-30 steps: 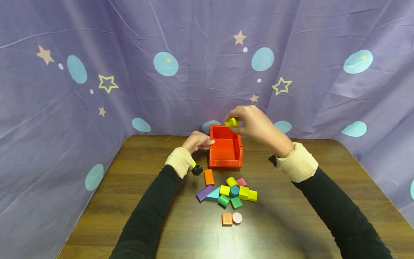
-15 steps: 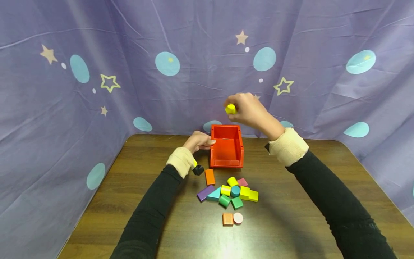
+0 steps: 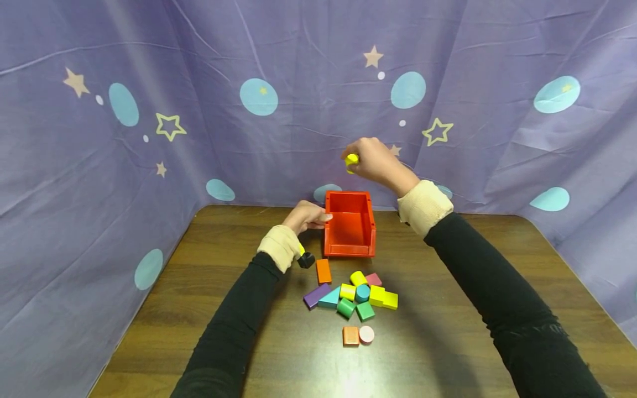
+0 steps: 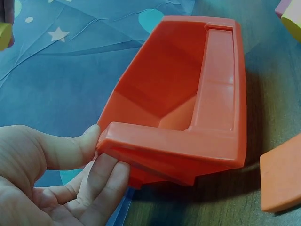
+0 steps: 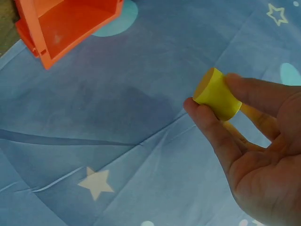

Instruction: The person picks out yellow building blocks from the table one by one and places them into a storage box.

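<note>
Head view shows a purple cloth [image 3: 298,127] printed with stars and pale blue ovals, hung behind and to both sides of a dark wooden table [image 3: 448,331]. At the far middle of the table stands a red bin [image 3: 349,224], open at the top, its lower front wall toward the person. The left hand [image 3: 308,215] grips the bin's left side; in the left wrist view the thumb [image 4: 70,146] lies against the rim of the bin [image 4: 188,117] and the fingers curl beneath its edge. The right hand [image 3: 375,160] is raised above the far end of the bin, in front of the cloth, and pinches a yellow cylinder [image 3: 351,161]. The right wrist view shows the cylinder [image 5: 216,94] held between thumb and fingertips, clear of the bin [image 5: 66,23], which lies well apart at the upper left. Near the front of the bin on the table sits a heap of blocks [image 3: 355,293] in purple, teal, yellow, green and pink. An orange block [image 3: 323,271] lies just beside the bin's front left corner, close to a black block [image 3: 306,260] by the left wrist. Nearer the person, apart from the heap, an orange square [image 3: 350,335] touches a pink disc [image 3: 366,334].
</note>
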Available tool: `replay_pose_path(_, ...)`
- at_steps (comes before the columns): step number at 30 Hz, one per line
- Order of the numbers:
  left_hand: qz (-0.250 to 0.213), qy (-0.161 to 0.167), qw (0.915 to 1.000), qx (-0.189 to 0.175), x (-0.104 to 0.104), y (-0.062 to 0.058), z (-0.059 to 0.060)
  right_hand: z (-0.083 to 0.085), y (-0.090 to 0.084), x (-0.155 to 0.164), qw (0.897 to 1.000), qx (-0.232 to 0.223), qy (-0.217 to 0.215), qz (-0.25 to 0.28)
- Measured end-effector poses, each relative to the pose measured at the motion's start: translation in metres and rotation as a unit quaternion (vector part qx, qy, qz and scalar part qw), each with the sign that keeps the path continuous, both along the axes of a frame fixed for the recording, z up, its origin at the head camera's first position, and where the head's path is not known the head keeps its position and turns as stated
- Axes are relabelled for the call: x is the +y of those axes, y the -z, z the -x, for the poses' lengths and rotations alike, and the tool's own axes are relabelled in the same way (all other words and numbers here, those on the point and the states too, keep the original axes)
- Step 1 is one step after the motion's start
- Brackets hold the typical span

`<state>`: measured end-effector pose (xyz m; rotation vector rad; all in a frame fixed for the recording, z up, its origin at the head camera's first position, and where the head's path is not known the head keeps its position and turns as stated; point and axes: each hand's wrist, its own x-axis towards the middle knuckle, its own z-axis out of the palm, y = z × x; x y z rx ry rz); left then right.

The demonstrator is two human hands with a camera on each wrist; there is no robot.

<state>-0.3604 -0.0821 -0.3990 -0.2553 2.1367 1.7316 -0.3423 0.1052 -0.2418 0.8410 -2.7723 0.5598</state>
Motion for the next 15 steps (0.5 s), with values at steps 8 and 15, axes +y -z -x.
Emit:
replay_pose_path(8,0.004,-0.004,1.0,-0.005,-0.001,0.001,0.001,0.016,0.012,-0.005,0.999,-0.022,0.025,0.014)
replay_pose_path(15,0.016,-0.005,0.9998,-0.009,0.0,0.001,0.003,0.031,0.032,-0.004,0.997,-0.047,0.062,0.018)
